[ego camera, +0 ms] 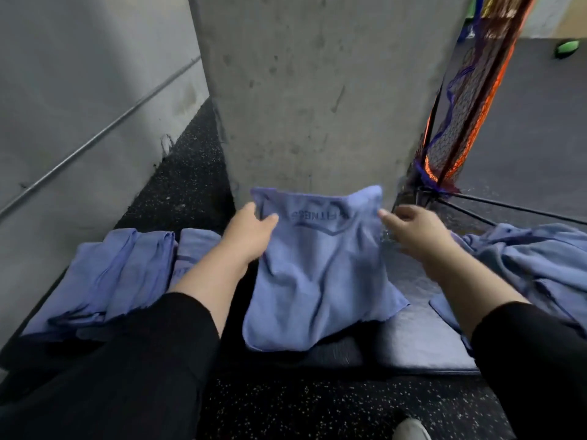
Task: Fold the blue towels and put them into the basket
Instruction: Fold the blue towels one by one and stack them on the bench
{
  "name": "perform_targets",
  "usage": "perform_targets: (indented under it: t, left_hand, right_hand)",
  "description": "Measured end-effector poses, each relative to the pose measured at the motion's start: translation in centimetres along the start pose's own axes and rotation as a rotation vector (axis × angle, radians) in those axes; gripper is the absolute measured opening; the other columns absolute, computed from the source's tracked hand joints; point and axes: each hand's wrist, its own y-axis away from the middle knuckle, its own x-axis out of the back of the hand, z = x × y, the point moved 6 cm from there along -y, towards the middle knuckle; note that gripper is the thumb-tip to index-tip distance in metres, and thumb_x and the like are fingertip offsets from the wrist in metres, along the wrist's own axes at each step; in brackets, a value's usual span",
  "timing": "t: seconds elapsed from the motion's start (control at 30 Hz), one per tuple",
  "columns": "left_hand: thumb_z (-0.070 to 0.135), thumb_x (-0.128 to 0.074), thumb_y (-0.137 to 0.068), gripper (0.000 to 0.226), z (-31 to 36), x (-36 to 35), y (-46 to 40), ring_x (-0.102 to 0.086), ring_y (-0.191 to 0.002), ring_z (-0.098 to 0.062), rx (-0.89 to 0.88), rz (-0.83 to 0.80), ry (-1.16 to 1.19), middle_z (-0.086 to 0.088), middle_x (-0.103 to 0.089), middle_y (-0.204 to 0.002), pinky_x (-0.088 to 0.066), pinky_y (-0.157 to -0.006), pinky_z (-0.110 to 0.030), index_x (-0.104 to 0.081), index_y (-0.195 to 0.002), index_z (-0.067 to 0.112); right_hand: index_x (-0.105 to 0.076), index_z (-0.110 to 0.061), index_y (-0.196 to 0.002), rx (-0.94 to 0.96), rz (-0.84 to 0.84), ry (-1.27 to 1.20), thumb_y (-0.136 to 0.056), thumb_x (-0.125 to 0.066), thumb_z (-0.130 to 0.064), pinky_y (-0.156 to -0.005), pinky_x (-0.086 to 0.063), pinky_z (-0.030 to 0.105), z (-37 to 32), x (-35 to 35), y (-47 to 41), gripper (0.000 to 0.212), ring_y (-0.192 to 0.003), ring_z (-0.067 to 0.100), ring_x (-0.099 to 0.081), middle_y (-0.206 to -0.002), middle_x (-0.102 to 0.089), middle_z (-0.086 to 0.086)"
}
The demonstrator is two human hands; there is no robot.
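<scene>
A blue towel [320,265] with a dark printed logo hangs in front of me, held up by its top edge. My left hand [251,233] pinches the towel's upper left part, thumb on the front. My right hand [416,231] grips its upper right edge. The towel's lower part drapes onto a dark mat [422,338]. Folded blue towels [108,281] lie in a row at my left. A loose heap of blue towels [533,265] lies at my right. No basket is clearly visible.
A concrete pillar [317,90] stands right behind the held towel, and a grey wall [79,106] runs along the left. A black and orange net on a frame [460,115] leans at the right. The floor [317,408] is speckled black rubber. A shoe tip [409,430] shows at the bottom.
</scene>
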Motion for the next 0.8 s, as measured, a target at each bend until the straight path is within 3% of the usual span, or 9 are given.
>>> perform_targets:
  t: [0.13, 0.23, 0.33, 0.43, 0.5, 0.6, 0.67, 0.73, 0.8]
  left_hand:
    - [0.027, -0.055, -0.098, 0.037, -2.8, -4.5, 1.3, -0.06, -0.11, -0.033, -0.014, -0.353, -0.653, -0.012, -0.062, -0.124, -0.049, -0.091, -0.038, -0.052, -0.132, 0.014]
    - [0.026, -0.057, -0.093, 0.029, -2.8, -4.8, 1.8, -0.062, -0.102, -0.03, -0.032, -0.39, -0.82, -0.007, -0.063, -0.112, -0.053, -0.087, -0.038, -0.051, -0.12, 0.018]
    - [0.037, -0.064, -0.086, 0.03, -3.1, -4.8, 1.9, -0.064, -0.095, -0.028, 0.065, -0.431, -0.907, -0.005, -0.064, -0.099, -0.052, -0.08, -0.033, -0.053, -0.101, 0.013]
    - [0.046, -0.062, -0.084, 0.033, -4.0, -5.4, 2.6, -0.062, -0.075, -0.025, 0.212, -0.523, -0.922, -0.004, -0.062, -0.084, -0.056, -0.082, -0.033, -0.052, -0.082, 0.014]
    - [0.045, -0.06, -0.085, 0.032, -4.4, -6.0, 3.0, -0.062, -0.071, -0.023, 0.216, -0.538, -0.921, -0.005, -0.063, -0.082, -0.056, -0.077, -0.032, -0.053, -0.08, 0.014]
    - [0.029, -0.053, -0.093, 0.022, -4.2, -6.2, 2.9, -0.06, -0.078, -0.026, 0.117, -0.454, -0.913, -0.006, -0.06, -0.082, -0.05, -0.072, -0.033, -0.045, -0.079, 0.013]
    - [0.021, -0.046, -0.098, 0.023, -3.0, -5.4, 2.5, -0.057, -0.086, -0.029, 0.031, -0.334, -0.851, -0.009, -0.063, -0.096, -0.046, -0.076, -0.034, -0.04, -0.078, 0.014]
    - [0.025, -0.043, -0.101, 0.021, -2.1, -4.3, 2.2, -0.06, -0.094, -0.031, 0.0, -0.272, -0.797, -0.012, -0.067, -0.108, -0.043, -0.076, -0.032, -0.052, -0.089, 0.01]
    - [0.036, -0.048, -0.1, 0.033, -2.5, -4.0, 2.5, -0.068, -0.086, -0.028, 0.069, -0.35, -0.819, -0.01, -0.073, -0.098, -0.048, -0.073, -0.031, -0.062, -0.095, 0.007]
  right_hand:
    - [-0.066, 0.001, -0.082, 0.037, -0.274, 0.512, -0.088, -0.071, -0.043, -0.056, -0.038, 0.033, 3.1, -4.4, 1.3, 0.045, -0.065, 0.024, -0.052, -0.07, -0.061, 0.01]
    - [-0.06, -0.003, -0.069, 0.031, -0.256, 0.555, -0.087, -0.072, -0.042, -0.048, -0.032, 0.03, 3.2, -4.8, 1.8, 0.044, -0.052, 0.017, -0.045, -0.057, -0.053, 0.005]
    - [-0.05, -0.008, -0.059, -0.023, -0.269, 0.567, -0.088, -0.071, -0.04, -0.048, -0.029, 0.031, 3.6, -4.8, 1.8, 0.048, -0.05, 0.016, -0.039, -0.052, -0.046, 0.005]
    - [-0.045, -0.01, -0.058, -0.048, -0.254, 0.534, -0.086, -0.075, -0.032, -0.052, -0.027, 0.033, 4.2, -4.6, 1.9, 0.046, -0.055, 0.017, -0.035, -0.056, -0.042, 0.006]
    - [-0.048, -0.009, -0.059, -0.036, -0.215, 0.468, -0.082, -0.077, -0.028, -0.054, -0.03, 0.033, 4.4, -4.3, 1.8, 0.042, -0.057, 0.018, -0.037, -0.056, -0.045, 0.006]
    - [-0.064, -0.004, -0.07, -0.02, -0.112, 0.377, -0.079, -0.075, -0.026, -0.057, -0.039, 0.032, 3.9, -3.4, 1.6, 0.026, -0.06, 0.02, -0.05, -0.061, -0.06, 0.011]
    - [-0.067, -0.004, -0.074, -0.002, -0.054, 0.299, -0.082, -0.072, -0.026, -0.059, -0.04, 0.032, 3.2, -2.7, 1.2, 0.024, -0.063, 0.022, -0.053, -0.063, -0.062, 0.01]
    - [-0.064, 0.001, -0.08, -0.026, -0.009, 0.097, -0.086, -0.069, -0.029, -0.064, -0.049, 0.037, 2.8, -2.3, 0.9, 0.031, -0.064, 0.023, -0.053, -0.065, -0.059, 0.011]
    - [-0.063, 0.001, -0.085, -0.09, -0.013, -0.168, -0.091, -0.069, -0.029, -0.071, -0.058, 0.048, 2.8, -2.3, 0.8, 0.031, -0.068, 0.022, -0.054, -0.07, -0.056, 0.013]
